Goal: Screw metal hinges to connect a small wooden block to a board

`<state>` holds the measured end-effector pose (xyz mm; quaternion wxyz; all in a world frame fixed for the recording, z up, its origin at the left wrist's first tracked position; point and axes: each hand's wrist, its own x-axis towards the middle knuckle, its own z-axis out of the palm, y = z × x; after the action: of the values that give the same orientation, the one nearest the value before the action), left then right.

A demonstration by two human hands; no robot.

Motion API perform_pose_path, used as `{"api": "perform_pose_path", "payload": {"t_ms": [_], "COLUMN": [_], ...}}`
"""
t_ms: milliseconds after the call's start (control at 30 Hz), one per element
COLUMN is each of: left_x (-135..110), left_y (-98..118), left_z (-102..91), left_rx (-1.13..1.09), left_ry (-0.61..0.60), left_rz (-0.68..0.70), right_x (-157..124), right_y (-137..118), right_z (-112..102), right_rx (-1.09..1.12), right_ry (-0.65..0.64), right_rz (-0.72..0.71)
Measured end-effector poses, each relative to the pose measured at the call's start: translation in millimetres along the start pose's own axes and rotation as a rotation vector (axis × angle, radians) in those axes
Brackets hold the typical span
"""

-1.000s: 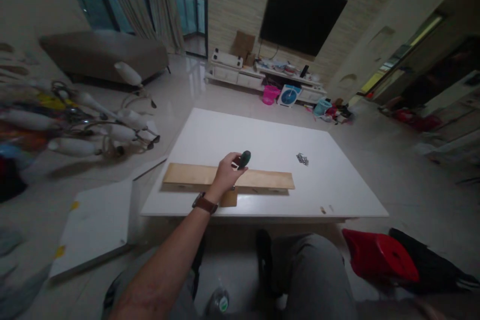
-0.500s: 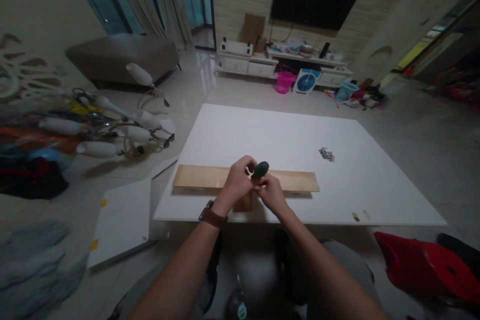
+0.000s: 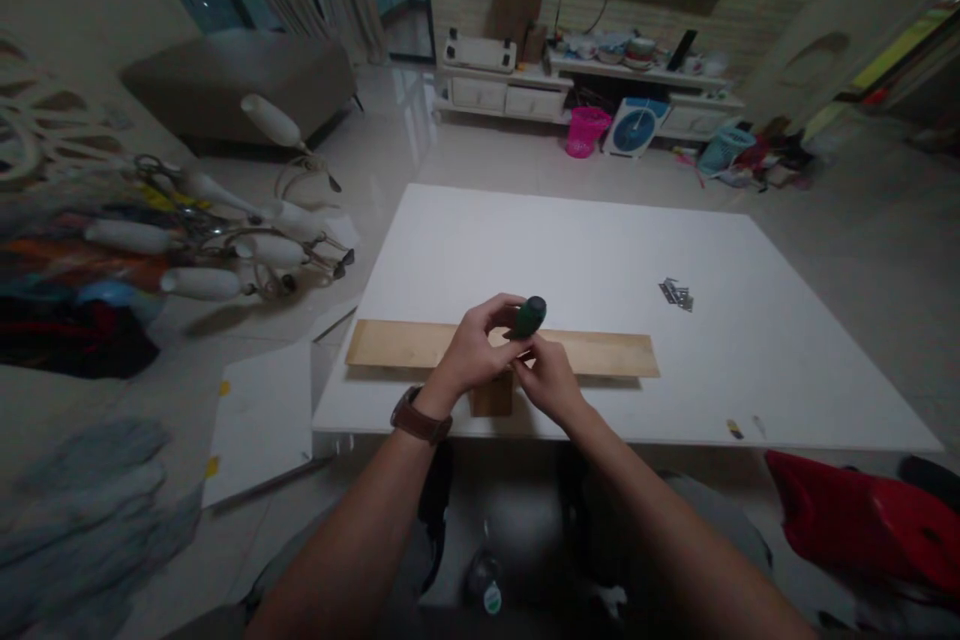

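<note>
A screwdriver with a green and black handle [image 3: 529, 318] stands tilted over a long wooden board [image 3: 405, 344]. My left hand [image 3: 480, 345] is closed around its handle, and a watch with a brown strap sits on that wrist. Just below and to the right, my right hand [image 3: 549, 375] has its fingers pinched together near the tool's lower end. What they grip there is hidden, as is the screwdriver's tip. Under the long board a shorter piece of wood [image 3: 492, 398] sticks out toward me. Both pieces lie on a white tabletop [image 3: 570, 260].
Small metal brackets [image 3: 676, 294] lie on the right of the tabletop. A white panel [image 3: 262, 420] is on the floor at left, near a lamp with several white shades [image 3: 202, 283]. A red object [image 3: 862, 515] is at lower right, a bottle [image 3: 484, 580] below.
The camera view has tipped down slightly, shifting the room upward. The screwdriver's handle leans a little further to the right, and both hands stay at the board's middle.
</note>
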<state>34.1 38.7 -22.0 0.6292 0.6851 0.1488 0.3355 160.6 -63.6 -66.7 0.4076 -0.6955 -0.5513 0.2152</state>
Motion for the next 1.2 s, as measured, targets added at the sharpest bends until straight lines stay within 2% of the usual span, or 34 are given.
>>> {"api": "perform_pose_path", "payload": {"t_ms": [133, 267, 400, 500, 667, 767, 1000, 1200], "left_x": [-6, -13, -15, -13, -7, -4, -4, -6], "left_y": [-3, 1, 7, 8, 2, 0, 1, 3], "left_z": [3.3, 8.9, 10.0, 7.2, 4.0, 4.2, 2.5, 6.9], "left_rx": [0.043, 0.084, 0.093, 0.071, 0.075, 0.08, 0.004, 0.038], "left_ry": [0.076, 0.13, 0.088, 0.047, 0.133, 0.195, 0.114, 0.176], "left_rz": [0.034, 0.053, 0.039, 0.021, 0.019, 0.009, 0.004, 0.013], "right_x": [-2, -6, -8, -8, -3, 0, -1, -3], "right_y": [-3, -8, -9, -7, -5, -8, -11, -10], "right_z": [-2, -4, -3, -1, 2, 1, 1, 2], "right_rx": [0.003, -0.06, -0.107, -0.045, 0.08, 0.082, 0.046, 0.112], "right_ry": [0.025, 0.051, 0.057, 0.047, 0.032, 0.031, 0.057, 0.066], "right_rz": [-0.051, -0.037, -0.034, -0.012, -0.037, -0.016, -0.027, -0.051]}}
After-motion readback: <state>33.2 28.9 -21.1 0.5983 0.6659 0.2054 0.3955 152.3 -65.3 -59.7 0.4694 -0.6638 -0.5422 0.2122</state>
